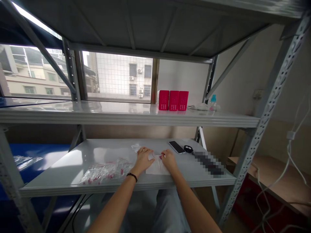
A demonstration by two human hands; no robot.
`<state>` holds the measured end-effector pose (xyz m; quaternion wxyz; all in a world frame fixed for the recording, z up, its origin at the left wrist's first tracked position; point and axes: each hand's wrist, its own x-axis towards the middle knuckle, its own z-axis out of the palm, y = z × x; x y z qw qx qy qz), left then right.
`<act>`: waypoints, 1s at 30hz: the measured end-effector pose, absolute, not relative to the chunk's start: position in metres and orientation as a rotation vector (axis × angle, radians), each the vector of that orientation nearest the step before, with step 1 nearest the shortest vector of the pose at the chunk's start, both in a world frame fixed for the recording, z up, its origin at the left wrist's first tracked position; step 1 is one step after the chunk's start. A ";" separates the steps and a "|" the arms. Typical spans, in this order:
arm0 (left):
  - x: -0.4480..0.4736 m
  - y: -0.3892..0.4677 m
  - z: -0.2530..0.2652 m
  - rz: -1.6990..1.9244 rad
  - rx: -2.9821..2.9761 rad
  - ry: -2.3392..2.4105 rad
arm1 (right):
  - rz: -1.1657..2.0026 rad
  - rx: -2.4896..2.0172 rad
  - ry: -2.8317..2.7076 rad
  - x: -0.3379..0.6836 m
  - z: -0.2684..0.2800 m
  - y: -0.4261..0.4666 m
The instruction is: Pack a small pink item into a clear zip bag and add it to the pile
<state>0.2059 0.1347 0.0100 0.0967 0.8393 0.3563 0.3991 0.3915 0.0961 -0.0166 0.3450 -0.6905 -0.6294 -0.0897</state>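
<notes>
Grey shelf (102,152) bore white paper (152,170) btwn L hand (143,160) & R hand (169,160). R fingers pinched small pink item (160,157), right of L fingers: thumb parted, grip unclear. R was nearer; item's long axis unreadable.

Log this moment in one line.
left hand: by white sheet; right hand: at red piece; bags: left of hands; phone: beyond right hand

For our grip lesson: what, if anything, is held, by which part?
The right hand pinches a small reddish item, exact part unclear. Whether the left hand holds anything cannot be told.
</notes>
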 end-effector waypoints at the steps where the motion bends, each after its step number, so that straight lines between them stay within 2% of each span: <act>1: 0.210 0.138 0.000 1.181 2.481 1.089 | -0.256 -1.807 -1.655 0.390 -0.021 0.095; 7: 0.224 0.141 -0.029 1.171 2.412 1.240 | -0.325 -1.885 -1.791 0.390 -0.032 0.096; 19: 0.224 0.144 -0.031 1.003 2.292 1.372 | -0.354 -2.000 -1.826 0.385 -0.030 0.092; 30: 0.220 0.147 -0.031 0.958 2.280 1.275 | -0.323 -1.896 -1.809 0.386 -0.035 0.098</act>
